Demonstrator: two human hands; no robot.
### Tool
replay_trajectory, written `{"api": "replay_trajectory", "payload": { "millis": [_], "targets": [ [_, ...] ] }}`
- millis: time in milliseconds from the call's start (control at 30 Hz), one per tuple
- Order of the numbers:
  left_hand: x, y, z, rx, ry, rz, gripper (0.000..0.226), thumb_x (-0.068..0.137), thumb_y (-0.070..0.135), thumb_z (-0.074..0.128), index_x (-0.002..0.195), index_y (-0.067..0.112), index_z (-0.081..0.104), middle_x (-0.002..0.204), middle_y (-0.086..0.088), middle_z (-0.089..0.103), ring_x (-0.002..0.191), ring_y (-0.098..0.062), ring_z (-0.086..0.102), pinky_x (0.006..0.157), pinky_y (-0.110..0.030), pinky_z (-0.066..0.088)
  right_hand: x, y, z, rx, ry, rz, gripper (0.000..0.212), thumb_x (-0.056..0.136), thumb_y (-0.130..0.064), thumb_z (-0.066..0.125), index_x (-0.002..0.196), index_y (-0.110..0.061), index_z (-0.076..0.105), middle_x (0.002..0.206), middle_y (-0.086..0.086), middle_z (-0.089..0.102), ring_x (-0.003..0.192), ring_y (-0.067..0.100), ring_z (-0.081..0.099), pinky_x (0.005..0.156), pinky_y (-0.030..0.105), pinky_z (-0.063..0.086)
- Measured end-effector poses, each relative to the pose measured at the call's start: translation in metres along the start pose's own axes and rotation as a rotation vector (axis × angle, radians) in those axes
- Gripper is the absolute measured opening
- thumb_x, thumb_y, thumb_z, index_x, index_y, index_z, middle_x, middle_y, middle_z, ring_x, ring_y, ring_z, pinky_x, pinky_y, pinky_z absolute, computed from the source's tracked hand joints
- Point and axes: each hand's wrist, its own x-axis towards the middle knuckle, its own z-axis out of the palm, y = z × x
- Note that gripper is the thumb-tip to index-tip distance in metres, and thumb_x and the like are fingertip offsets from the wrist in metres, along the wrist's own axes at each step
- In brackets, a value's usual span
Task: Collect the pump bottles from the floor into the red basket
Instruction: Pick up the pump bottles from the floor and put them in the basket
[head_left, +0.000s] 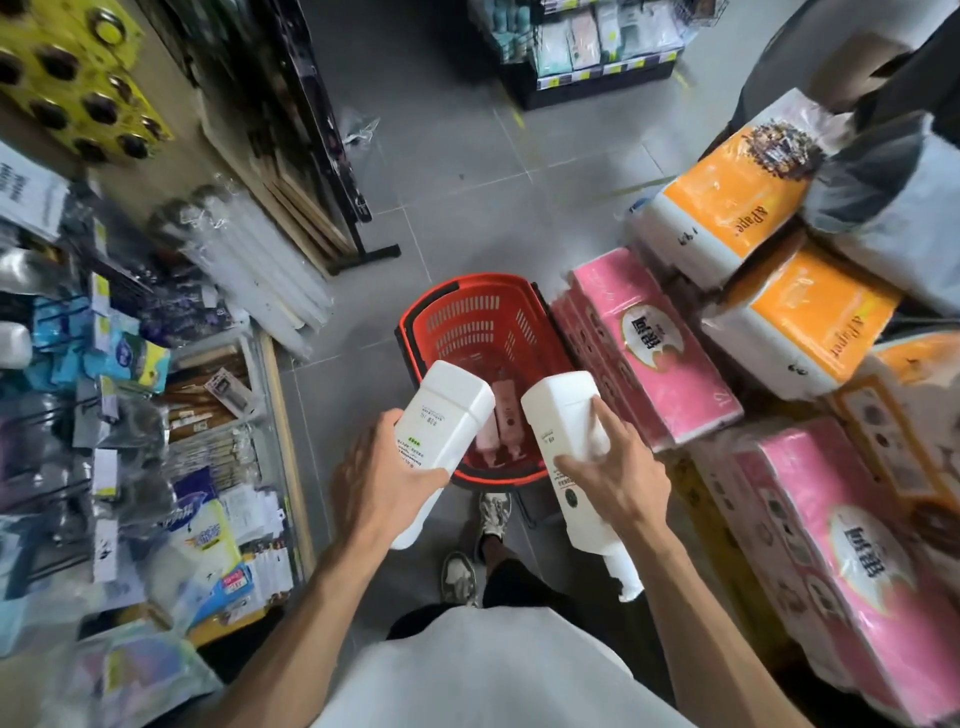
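my left hand (382, 480) has its fingers (418, 475) curled round one white pump bottle (441, 421), my right hand (618, 480) round a second white bottle (563, 421). i hold both base-forward over the red basket (467, 317) so they can slide in beside the pink bottles (501, 415) lying inside.

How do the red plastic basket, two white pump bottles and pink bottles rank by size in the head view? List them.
Red plastic basket
White pump bottles, left and right: alike, unranked; nearness to the camera enlarges them
Pink bottles lying in the basket
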Motion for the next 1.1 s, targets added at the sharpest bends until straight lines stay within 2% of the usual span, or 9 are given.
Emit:
{"api": "replay_trajectory", "payload": {
  "millis": [133, 300, 467, 533, 600, 767, 867, 967, 1100],
  "targets": [
    [0.035, 0.018, 0.008, 0.005, -0.014, -0.031, 0.071, 0.06, 0.039, 0.083, 0.122, 0.032, 0.05, 0.109, 0.008, 0.062, 0.091, -0.017, 0.052, 0.068, -0.032, 0.04, 0.043, 0.0, 0.004, 0.052, -0.017, 0.009, 0.094, 0.074, -0.054, 0.079, 0.155, -0.044, 0.031, 0.137, -0.004, 0.057, 0.107, 0.02, 0.065, 0.088, 0.042, 0.053],
    [0.082, 0.035, 0.025, -0.006, -0.027, -0.051, 0.071, 0.064, 0.032, 0.085, 0.126, 0.026, 0.052, 0.111, 0.006, 0.06, 0.091, -0.014, 0.046, 0.073, -0.031, 0.036, 0.098, -0.007, 0.01, 0.071, -0.04, 0.015, 0.096, 0.074, -0.052, 0.079, 0.156, -0.042, 0.03, 0.141, -0.001, 0.056, 0.108, 0.023, 0.066, 0.088, 0.042, 0.053],
    [0.129, 0.044, 0.048, -0.042, -0.062, -0.074, 0.07, 0.062, 0.03, 0.084, 0.124, 0.028, 0.052, 0.11, 0.007, 0.061, 0.097, -0.019, 0.056, 0.077, -0.035, 0.045, 0.143, -0.015, 0.022, 0.067, -0.063, 0.055, 0.095, 0.075, -0.052, 0.079, 0.155, -0.044, 0.029, 0.142, -0.002, 0.054, 0.111, 0.028, 0.066, 0.092, 0.046, 0.049],
    [0.148, 0.046, 0.059, -0.046, -0.078, -0.094, 0.073, 0.061, 0.033, 0.082, 0.125, 0.031, 0.049, 0.111, 0.008, 0.061, 0.099, -0.021, 0.058, 0.083, -0.042, 0.05, 0.16, -0.017, 0.031, 0.055, -0.068, 0.071, 0.095, 0.075, -0.051, 0.08, 0.155, -0.043, 0.03, 0.143, -0.002, 0.054, 0.112, 0.028, 0.065, 0.092, 0.046, 0.049],
    [0.169, 0.046, 0.074, -0.041, -0.101, -0.115, 0.075, 0.059, 0.038, 0.08, 0.126, 0.033, 0.046, 0.111, 0.008, 0.061, 0.099, -0.022, 0.059, 0.084, -0.043, 0.052, 0.178, -0.018, 0.042, 0.038, -0.067, 0.085, 0.096, 0.075, -0.051, 0.08, 0.156, -0.043, 0.029, 0.141, -0.001, 0.054, 0.112, 0.028, 0.065, 0.092, 0.047, 0.049],
    [0.221, 0.043, 0.119, -0.086, -0.115, -0.183, 0.079, 0.058, 0.043, 0.079, 0.129, 0.034, 0.044, 0.114, 0.01, 0.06, 0.101, -0.022, 0.06, 0.082, -0.042, 0.053, 0.224, -0.011, 0.08, 0.042, -0.064, 0.131, 0.094, 0.074, -0.049, 0.081, 0.153, -0.042, 0.032, 0.141, -0.003, 0.055, 0.114, 0.026, 0.064, 0.093, 0.047, 0.048],
    [0.25, 0.04, 0.153, -0.116, -0.101, -0.246, 0.079, 0.063, 0.038, 0.082, 0.132, 0.029, 0.044, 0.116, 0.008, 0.058, 0.102, -0.023, 0.06, 0.082, -0.038, 0.05, 0.254, -0.003, 0.106, 0.048, -0.064, 0.162, 0.089, 0.072, -0.048, 0.081, 0.148, -0.041, 0.037, 0.141, -0.006, 0.055, 0.115, 0.022, 0.064, 0.089, 0.04, 0.045],
    [0.279, 0.03, 0.193, -0.16, -0.097, -0.322, 0.079, 0.066, 0.038, 0.083, 0.133, 0.027, 0.043, 0.11, 0.01, 0.054, 0.094, -0.02, 0.057, 0.075, -0.032, 0.042, 0.286, 0.007, 0.136, 0.06, -0.065, 0.183, 0.084, 0.072, -0.048, 0.081, 0.144, -0.04, 0.039, 0.138, -0.007, 0.057, 0.107, 0.015, 0.064, 0.083, 0.035, 0.041],
    [0.316, 0.008, 0.254, -0.187, -0.088, -0.381, 0.079, 0.064, 0.043, 0.082, 0.129, 0.025, 0.041, 0.113, 0.006, 0.06, 0.099, -0.024, 0.061, 0.07, -0.033, 0.042, 0.326, 0.026, 0.181, 0.063, -0.078, 0.182, 0.082, 0.073, -0.048, 0.08, 0.143, -0.038, 0.038, 0.139, -0.008, 0.058, 0.107, 0.015, 0.064, 0.081, 0.034, 0.039]
  ]
}}
